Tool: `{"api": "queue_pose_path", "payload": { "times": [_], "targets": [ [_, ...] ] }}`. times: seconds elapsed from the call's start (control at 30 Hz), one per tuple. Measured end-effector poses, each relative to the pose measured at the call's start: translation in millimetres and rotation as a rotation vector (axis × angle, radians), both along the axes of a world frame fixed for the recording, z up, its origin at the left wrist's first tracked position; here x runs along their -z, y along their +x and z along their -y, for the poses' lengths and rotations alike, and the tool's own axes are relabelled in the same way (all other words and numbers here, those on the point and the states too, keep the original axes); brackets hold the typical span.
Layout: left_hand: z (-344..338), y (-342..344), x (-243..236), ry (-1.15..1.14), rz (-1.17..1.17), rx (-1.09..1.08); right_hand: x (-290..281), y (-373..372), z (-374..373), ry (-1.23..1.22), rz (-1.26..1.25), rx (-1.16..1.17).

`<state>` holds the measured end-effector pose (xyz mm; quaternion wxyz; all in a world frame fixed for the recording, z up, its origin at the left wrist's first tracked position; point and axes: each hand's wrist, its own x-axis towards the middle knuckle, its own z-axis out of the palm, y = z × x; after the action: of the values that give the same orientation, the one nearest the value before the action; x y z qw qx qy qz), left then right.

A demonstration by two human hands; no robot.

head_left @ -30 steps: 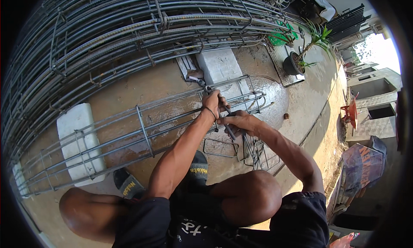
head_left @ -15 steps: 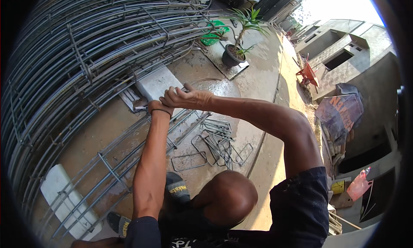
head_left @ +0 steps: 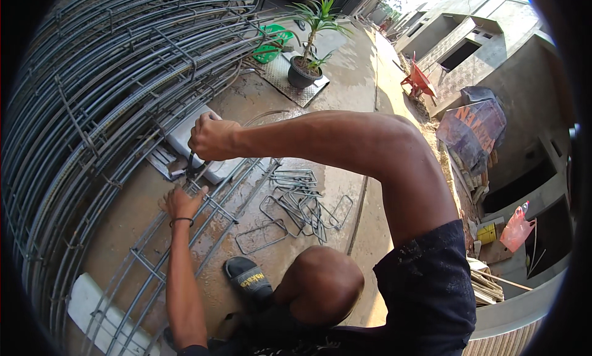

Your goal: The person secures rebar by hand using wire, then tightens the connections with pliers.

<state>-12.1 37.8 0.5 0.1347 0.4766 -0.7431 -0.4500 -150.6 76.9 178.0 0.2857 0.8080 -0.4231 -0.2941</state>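
My left hand (head_left: 182, 203) grips the slim rebar cage (head_left: 161, 262) at a crossing of bar and stirrup, its thumb pointing right and its fingertips partly hidden. Just above it, my right hand (head_left: 211, 137) is closed around a dark hand tool (head_left: 195, 163), perhaps pincers, whose lower end points down at that crossing. Most of the tool is hidden by the fist. Under the cage's far end lies a pale block (head_left: 223, 169); a second white block (head_left: 105, 319) sits under its near end. Bent steel stirrups (head_left: 300, 211) lie loose on the wet concrete to the right.
A tall stack of rebar cages (head_left: 123, 91) curves along the left. Farther off are a potted plant (head_left: 303, 73) on a metal plate and a green basket (head_left: 271, 42). My sandalled foot (head_left: 248, 279) is close by the stirrups. A red wheelbarrow (head_left: 419, 81) stands at the right.
My hands were together over the pale block; now they are apart. The left has come down onto the cage, and the tool shows below my right fist. The view has shifted a little.
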Motion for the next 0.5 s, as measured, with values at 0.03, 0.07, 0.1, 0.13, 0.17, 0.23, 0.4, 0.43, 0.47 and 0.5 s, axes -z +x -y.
{"api": "queue_pose_path", "payload": {
  "times": [0.03, 0.07, 0.1, 0.13, 0.17, 0.23, 0.4, 0.43, 0.47, 0.5],
  "targets": [
    [2.7, 1.9, 2.4, -0.239, 0.136, 0.108, -2.8, 7.5, 1.1, 0.035, -0.034, 0.024],
    [11.0, 3.2, -7.6, -0.157, 0.15, 0.072, -6.6, 16.4, 7.2, 0.059, -0.069, 0.037],
    [14.1, -2.1, -18.9, -0.065, 0.161, 0.05, -3.9, 20.1, 8.2, 0.018, -0.149, -0.002],
    [16.4, -4.9, -24.7, 0.028, 0.171, 0.028, -2.5, 21.7, 8.1, 0.002, -0.153, -0.011],
    [22.0, -5.5, -18.3, 0.024, 0.171, 0.052, -5.8, 25.2, 9.4, -0.017, -0.16, -0.025],
    [30.7, -2.7, 0.9, 0.027, 0.176, 0.107, -11.7, 26.5, 6.1, -0.106, -0.166, -0.109],
    [13.1, -4.5, -15.7, -0.009, 0.13, 0.051, -9.4, 16.3, 2.7, 0.142, 0.014, 0.234],
    [13.1, -4.5, -17.6, 0.016, 0.142, 0.037, -11.9, 11.5, 1.1, 0.216, 0.115, 0.353],
    [14.4, -2.7, -15.8, -0.02, 0.126, 0.039, -16.7, 8.7, 1.7, 0.287, 0.217, 0.466],
    [13.2, -3.9, -10.0, -0.051, 0.108, 0.045, -15.4, 1.7, -3.7, 0.302, 0.334, 0.563]
  ]
}}
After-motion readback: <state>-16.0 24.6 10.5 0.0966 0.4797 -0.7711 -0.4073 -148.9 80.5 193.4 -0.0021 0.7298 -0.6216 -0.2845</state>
